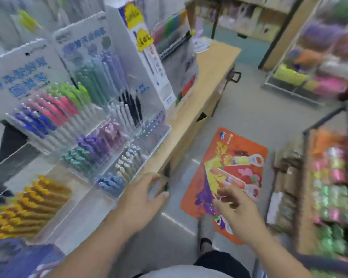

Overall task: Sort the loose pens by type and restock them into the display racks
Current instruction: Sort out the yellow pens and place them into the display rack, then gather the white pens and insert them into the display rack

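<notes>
The view is motion-blurred. Clear display racks stand on the wooden counter [207, 81] to my left. One rack [109, 157] holds purple, teal, white and blue pens. Behind it, another rack [52, 111] carries blue, pink and green pens, and a third [100, 77] holds green and purple ones. Yellow pens [28, 205] lie in a tray at the lower left. My left hand [143, 199] hovers at the counter's front edge beside the nearest rack, fingers spread. My right hand [235, 205] hangs over the floor with fingers loosely bent. I see no pen in either hand.
An orange printed mat [239, 149] lies on the grey floor below my right hand, with my foot [206, 229] at its edge. Shelving with colourful goods [329, 177] lines the right side. A tall white box with yellow tags [141, 47] stands on the counter.
</notes>
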A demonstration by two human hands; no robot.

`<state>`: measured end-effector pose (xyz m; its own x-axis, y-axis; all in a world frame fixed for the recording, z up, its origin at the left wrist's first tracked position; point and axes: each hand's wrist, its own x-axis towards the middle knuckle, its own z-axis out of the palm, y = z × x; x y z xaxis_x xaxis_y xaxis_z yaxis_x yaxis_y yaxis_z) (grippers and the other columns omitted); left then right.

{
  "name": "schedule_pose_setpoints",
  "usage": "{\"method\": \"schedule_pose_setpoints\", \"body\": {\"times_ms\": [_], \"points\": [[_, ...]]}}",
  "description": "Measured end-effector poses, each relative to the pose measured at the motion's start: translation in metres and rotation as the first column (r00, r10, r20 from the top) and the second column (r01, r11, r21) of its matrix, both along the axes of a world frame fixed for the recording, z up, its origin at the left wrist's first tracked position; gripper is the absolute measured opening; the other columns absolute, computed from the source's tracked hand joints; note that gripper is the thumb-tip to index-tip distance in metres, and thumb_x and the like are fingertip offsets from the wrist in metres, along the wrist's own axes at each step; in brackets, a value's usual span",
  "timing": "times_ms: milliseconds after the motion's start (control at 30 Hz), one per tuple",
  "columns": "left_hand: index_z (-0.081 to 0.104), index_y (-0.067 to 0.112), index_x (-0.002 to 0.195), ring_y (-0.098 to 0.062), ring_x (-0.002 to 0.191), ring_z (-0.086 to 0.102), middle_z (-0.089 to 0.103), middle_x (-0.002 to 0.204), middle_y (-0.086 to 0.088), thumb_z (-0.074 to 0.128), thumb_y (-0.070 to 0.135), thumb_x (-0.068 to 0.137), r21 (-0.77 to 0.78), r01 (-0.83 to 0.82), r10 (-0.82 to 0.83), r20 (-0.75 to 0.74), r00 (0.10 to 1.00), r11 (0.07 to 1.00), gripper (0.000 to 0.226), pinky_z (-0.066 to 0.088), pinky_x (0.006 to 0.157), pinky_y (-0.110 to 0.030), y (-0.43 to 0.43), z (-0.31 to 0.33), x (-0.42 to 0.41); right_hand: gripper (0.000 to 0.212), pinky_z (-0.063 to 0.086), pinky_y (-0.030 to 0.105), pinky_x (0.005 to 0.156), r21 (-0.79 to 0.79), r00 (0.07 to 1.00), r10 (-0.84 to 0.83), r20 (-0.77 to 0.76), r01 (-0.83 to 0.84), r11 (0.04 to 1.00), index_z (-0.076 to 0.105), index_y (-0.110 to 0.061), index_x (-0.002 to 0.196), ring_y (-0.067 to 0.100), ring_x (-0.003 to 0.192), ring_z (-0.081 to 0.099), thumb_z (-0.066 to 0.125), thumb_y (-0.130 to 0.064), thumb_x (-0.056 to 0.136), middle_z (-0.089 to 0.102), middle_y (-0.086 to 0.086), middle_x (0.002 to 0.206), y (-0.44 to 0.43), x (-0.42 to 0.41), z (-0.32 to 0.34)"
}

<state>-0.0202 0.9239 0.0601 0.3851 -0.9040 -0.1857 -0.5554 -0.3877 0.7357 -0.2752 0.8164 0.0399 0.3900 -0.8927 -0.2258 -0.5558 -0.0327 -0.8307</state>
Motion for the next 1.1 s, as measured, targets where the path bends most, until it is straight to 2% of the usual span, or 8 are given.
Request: {"method": "schedule_pose_setpoints", "body": {"times_ms": [167,333,467,567,700,800,1000,1100], "points": [[0.060,0.035,0.117,-0.001,0.102,0.056,0.061,0.106,0.016,0.064,0.057,0.078,-0.029,0.123,-0.123,-0.002,0.992,0.992,0.046,0.044,0.090,-0.027,-0.126,0.001,-0.048,0.021,0.051,0.021,0.078,0.065,0.977,-0.212,0.041,0.209,0.976,0.068,-0.027,0.098,0.006,0.086,0.065,0.078,-0.018,0.083,0.070,-0.013,0.096,-0.059,-0.067,-0.016],[0.060,0.032,0.120,0.013,0.104,0.051,0.058,0.115,0.018,0.073,0.036,0.087,-0.006,0.195,-0.194,0.050,0.980,0.981,0.036,0.036,0.087,-0.004,-0.243,-0.010,-0.105,0.025,0.047,0.014,0.077,0.058,0.976,-0.208,0.067,0.205,0.977,0.065,-0.038,0.099,-0.002,0.089,0.061,0.076,-0.022,0.085,0.067,-0.021,0.100,-0.184,-0.122,-0.008],[0.057,0.035,0.122,0.000,0.115,0.054,0.055,0.122,0.019,0.069,0.045,0.088,0.085,0.232,-0.235,0.030,0.972,0.969,0.038,0.042,0.098,-0.025,-0.321,-0.016,-0.149,0.021,0.050,0.021,0.081,0.012,0.978,-0.193,0.083,0.193,0.981,0.066,-0.033,0.100,0.001,0.088,0.062,0.077,-0.029,0.083,0.068,-0.017,0.096,-0.308,-0.161,0.024],[0.056,0.034,0.126,0.001,0.116,0.050,0.052,0.124,0.019,0.066,0.045,0.090,0.140,0.249,-0.258,0.047,0.965,0.958,0.040,0.035,0.087,-0.011,-0.390,-0.014,-0.174,0.020,0.053,0.029,0.081,-0.026,0.969,-0.218,0.119,0.223,0.974,0.065,-0.030,0.099,0.003,0.085,0.064,0.077,-0.022,0.085,0.068,-0.013,0.094,-0.397,-0.178,0.040],[0.054,0.034,0.126,-0.001,0.114,0.050,0.052,0.123,0.019,0.064,0.045,0.091,0.140,0.240,-0.245,0.021,0.969,0.961,0.038,0.042,0.094,-0.019,-0.494,-0.015,-0.195,0.020,0.051,0.023,0.078,-0.019,0.961,-0.243,0.130,0.247,0.969,0.065,-0.030,0.101,-0.002,0.085,0.063,0.076,-0.025,0.085,0.068,-0.013,0.099,-0.488,-0.189,0.038],[0.054,0.033,0.125,0.004,0.095,0.051,0.052,0.120,0.020,0.064,0.045,0.091,0.124,0.244,-0.248,0.011,0.969,0.962,0.037,0.038,0.080,-0.012,-0.587,-0.020,-0.199,0.020,0.050,0.015,0.073,0.027,0.960,-0.254,0.115,0.252,0.967,0.065,-0.031,0.099,-0.002,0.085,0.063,0.076,-0.021,0.085,0.067,-0.014,0.101,-0.548,-0.196,0.024],[0.059,0.030,0.122,-0.001,0.111,0.055,0.058,0.119,0.014,0.069,0.042,0.088,0.047,0.288,-0.287,-0.034,0.957,0.956,0.037,0.045,0.097,-0.022,-0.803,-0.035,-0.178,0.021,0.055,0.032,0.078,0.130,0.926,-0.377,0.023,0.371,0.919,0.069,-0.026,0.093,0.002,0.078,0.067,0.081,-0.016,0.079,0.072,-0.016,0.093,-0.696,-0.208,-0.018],[0.062,0.022,0.123,-0.005,0.103,0.057,0.060,0.115,0.009,0.071,0.035,0.088,0.037,0.283,-0.283,-0.011,0.959,0.958,0.038,0.043,0.089,-0.019,-0.916,-0.015,-0.156,0.024,0.051,0.016,0.068,0.142,0.926,-0.378,-0.009,0.376,0.916,0.070,-0.025,0.087,0.001,0.068,0.065,0.081,-0.005,0.078,0.074,-0.013,0.087,-0.784,-0.190,-0.011]]}}
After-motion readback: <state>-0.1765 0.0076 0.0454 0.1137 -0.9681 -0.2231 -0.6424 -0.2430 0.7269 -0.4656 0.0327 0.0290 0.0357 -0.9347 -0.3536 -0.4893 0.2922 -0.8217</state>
